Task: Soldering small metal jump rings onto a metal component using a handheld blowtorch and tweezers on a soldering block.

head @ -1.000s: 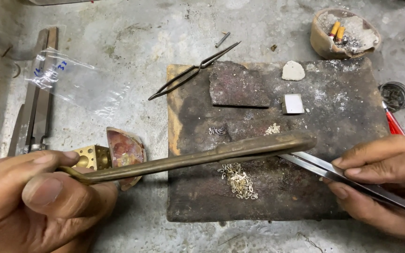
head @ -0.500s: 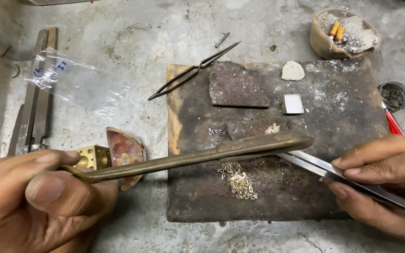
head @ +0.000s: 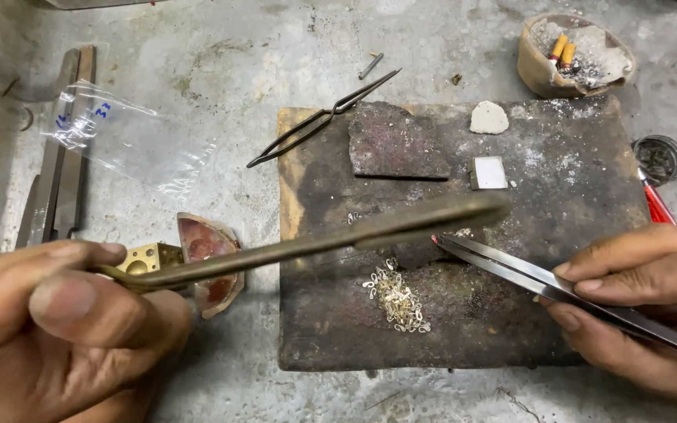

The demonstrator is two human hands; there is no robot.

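left hand (head: 64, 329) pinches a long brass blowpipe (head: 315, 239) over the charred soldering block (head: 464, 235), right hand (head: 636, 305) grips steel tweezers (head: 542, 278) beside tiny silver links (head: 397, 298).

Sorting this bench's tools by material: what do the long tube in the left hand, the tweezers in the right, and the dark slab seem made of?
The long tube looks like tarnished brass: dull yellow-brown, matte. The tweezers look like steel: bright grey with a sheen. The dark slab could be charred wood or a soldering block: blackened top, pale ashy patches, brownish edge; the look leaves it open.
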